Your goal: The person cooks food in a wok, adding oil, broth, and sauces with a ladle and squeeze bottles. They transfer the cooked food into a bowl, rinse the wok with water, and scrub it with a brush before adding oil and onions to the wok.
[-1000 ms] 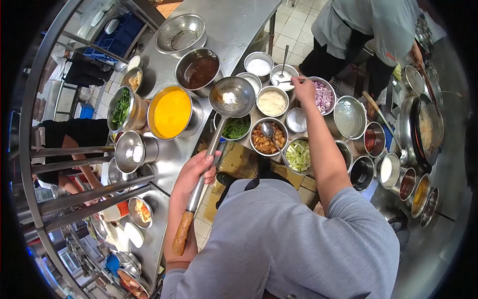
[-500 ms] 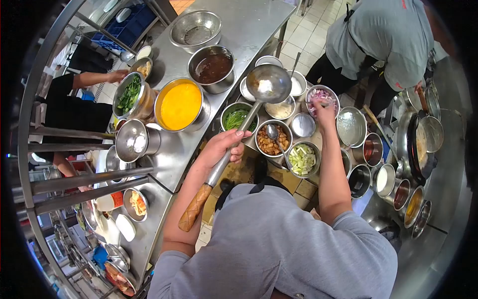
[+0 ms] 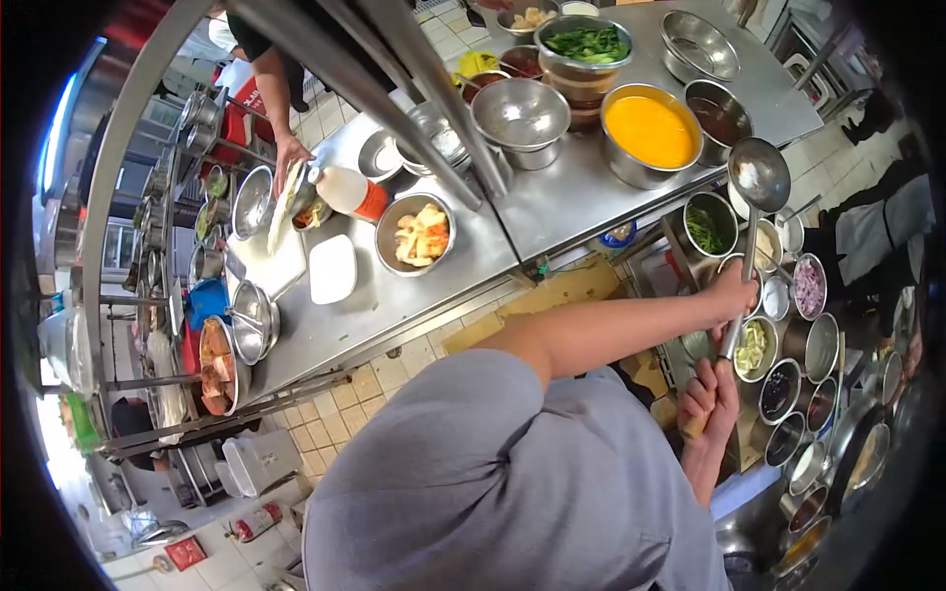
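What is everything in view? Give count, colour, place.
Ladle: 1, silver, in both hands
Table: one or two joined, silver, centre
Yellow liquid: 1 potful, yellow, on table
Leafy greens: 1 bowlful, green, table's far side
Dish: 1, white, table's near side
Bottle: 1, white and red, near dish
Chopped onion: 1 potful, purple, right
Other bowls and pots: many, mostly silver, table and right
Co-worker's arm: 1, dark sleeve, upper left
Left hand: 1, bare, ladle's shaft
Right hand: 1, bare, lower handle

The head camera looks forward and down past both hands (image 3: 711,398).
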`<state>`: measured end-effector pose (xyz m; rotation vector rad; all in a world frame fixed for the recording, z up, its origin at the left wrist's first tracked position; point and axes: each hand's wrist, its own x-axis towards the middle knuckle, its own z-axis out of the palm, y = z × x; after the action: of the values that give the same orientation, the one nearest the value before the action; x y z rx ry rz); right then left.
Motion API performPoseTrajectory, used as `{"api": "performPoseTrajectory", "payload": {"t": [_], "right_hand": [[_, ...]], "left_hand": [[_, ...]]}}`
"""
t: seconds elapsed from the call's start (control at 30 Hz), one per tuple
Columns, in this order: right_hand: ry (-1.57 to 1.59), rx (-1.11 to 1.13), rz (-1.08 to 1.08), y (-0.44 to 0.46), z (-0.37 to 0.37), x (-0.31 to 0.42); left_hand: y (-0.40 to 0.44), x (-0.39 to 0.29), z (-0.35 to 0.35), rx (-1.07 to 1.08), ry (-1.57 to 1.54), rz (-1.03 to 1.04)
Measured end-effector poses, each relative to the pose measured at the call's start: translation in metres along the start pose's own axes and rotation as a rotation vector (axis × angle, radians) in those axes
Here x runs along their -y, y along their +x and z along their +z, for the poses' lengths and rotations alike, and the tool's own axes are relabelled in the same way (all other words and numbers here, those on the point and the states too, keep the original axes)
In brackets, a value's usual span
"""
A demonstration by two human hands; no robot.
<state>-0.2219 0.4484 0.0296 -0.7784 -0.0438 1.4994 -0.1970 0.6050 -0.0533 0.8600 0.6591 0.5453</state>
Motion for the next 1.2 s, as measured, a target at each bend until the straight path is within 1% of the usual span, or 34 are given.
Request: {"api": "performPoseTrajectory", "payload": {"t": [0.03, 0.07, 0.13, 0.17, 0.2, 0.23, 0.27, 0.3, 0.33, 0.37, 0.4, 0.43, 0.47, 0.5, 0.53, 0.57, 0.6, 0.63, 0.67, 0.7, 0.73, 0.77, 0.8, 0.87, 0.93, 0.97, 1.0, 1.07, 1.13, 1.2], "right_hand": [[0.198, 0.179, 0.006, -0.005, 0.002, -0.008], [0.19, 0.004, -0.056, -0.018, 0.008, -0.014], [0.219, 0.037, -0.084, -0.04, 0.001, -0.024], [0.22, 0.038, -0.087, -0.053, -0.004, -0.027], [0.195, 0.084, -0.106, -0.064, -0.008, -0.029], [0.172, 0.131, -0.132, -0.073, -0.013, -0.03], [0.18, 0.138, -0.153, -0.08, -0.017, -0.031], [0.244, 0.143, -0.177, -0.088, -0.021, -0.032], [0.304, 0.147, -0.196, -0.095, -0.024, -0.033], [0.359, 0.197, -0.189, -0.1, -0.025, -0.033], [0.36, 0.2, -0.201, -0.104, -0.026, -0.033], [0.382, 0.231, -0.204, -0.109, -0.029, -0.032], [0.406, 0.258, -0.21, -0.114, -0.032, -0.032], [0.436, 0.252, -0.233, -0.122, -0.034, -0.031], [0.441, 0.239, -0.276, -0.131, -0.038, -0.031], [0.496, 0.239, -0.268, -0.142, -0.046, -0.03], [0.55, 0.234, -0.289, -0.158, -0.056, -0.027], [0.627, 0.273, -0.307, -0.174, -0.06, -0.03], [0.678, 0.323, -0.32, -0.19, -0.068, -0.034], [0.694, 0.306, -0.378, -0.21, -0.073, -0.039], [0.696, 0.262, -0.432, -0.233, -0.083, -0.046], [0.694, 0.142, -0.487, -0.262, -0.087, -0.052], [0.665, 0.099, -0.531, -0.287, -0.102, -0.063], [0.49, -0.149, -0.683, -0.339, -0.111, -0.076], [0.373, -0.426, -0.831, -0.379, -0.11, -0.092], [0.321, -0.606, -0.885, -0.399, -0.112, -0.101], [0.307, -0.767, -0.906, -0.419, -0.118, -0.106], [0.26, -1.042, -0.955, -0.446, -0.137, -0.12], [0.264, -1.201, -0.983, -0.477, -0.165, -0.133], [0.276, -1.325, -0.962, -0.509, -0.191, -0.143]], "left_hand": [[-0.016, 0.002, -0.008, 0.091, 0.005, 0.004], [-0.031, 0.003, -0.019, 0.181, 0.011, 0.011], [-0.08, -0.015, -0.055, 0.148, -0.23, -0.222], [-0.104, -0.013, -0.088, 0.127, -0.346, -0.244], [-0.124, -0.006, -0.124, 0.047, -0.48, -0.227], [-0.148, -0.007, -0.158, -0.136, -0.506, -0.125], [-0.173, -0.012, -0.203, -0.353, -0.593, -0.172], [-0.191, 0.008, -0.262, -0.474, -0.75, 0.0], [-0.226, -0.02, -0.27, -0.761, -0.622, 0.123], [-0.251, -0.021, -0.317, -0.802, -0.555, 0.168], [-0.267, -0.023, -0.357, -0.896, -0.629, 0.149], [-0.282, -0.032, -0.38, -1.011, -0.389, 0.069], [-0.285, -0.036, -0.394, -1.095, -0.298, 0.154], [-0.287, -0.036, -0.405, -1.105, -0.302, 0.185], [-0.288, 0.0, -0.447, -0.996, 0.014, 0.322], [-0.288, -0.028, -0.398, -1.157, -0.132, 0.221], [-0.285, -0.014, -0.397, -1.146, -0.094, 0.169], [-0.287, -0.009, -0.381, -1.006, -0.177, 0.16], [-0.285, 0.0, -0.36, -0.864, -0.065, 0.208], [-0.281, 0.024, -0.381, -0.677, 0.168, 0.05], [-0.269, 0.023, -0.333, -0.736, -0.075, 0.031], [-0.263, 0.025, -0.292, -0.748, -0.03, -0.073], [-0.254, 0.036, -0.26, -0.628, -0.025, -0.1], [-0.227, 0.069, -0.211, -0.534, 0.076, -0.209], [-0.199, 0.099, -0.192, -0.289, 0.201, -0.352], [-0.199, 0.107, -0.148, -0.199, 0.113, -0.306], [-0.202, 0.109, -0.113, -0.114, 0.132, -0.345], [-0.192, 0.126, -0.075, -0.001, 0.2, -0.377], [-0.185, 0.14, -0.041, 0.08, 0.226, -0.412], [-0.183, 0.148, -0.025, 0.147, 0.246, -0.446]]}}
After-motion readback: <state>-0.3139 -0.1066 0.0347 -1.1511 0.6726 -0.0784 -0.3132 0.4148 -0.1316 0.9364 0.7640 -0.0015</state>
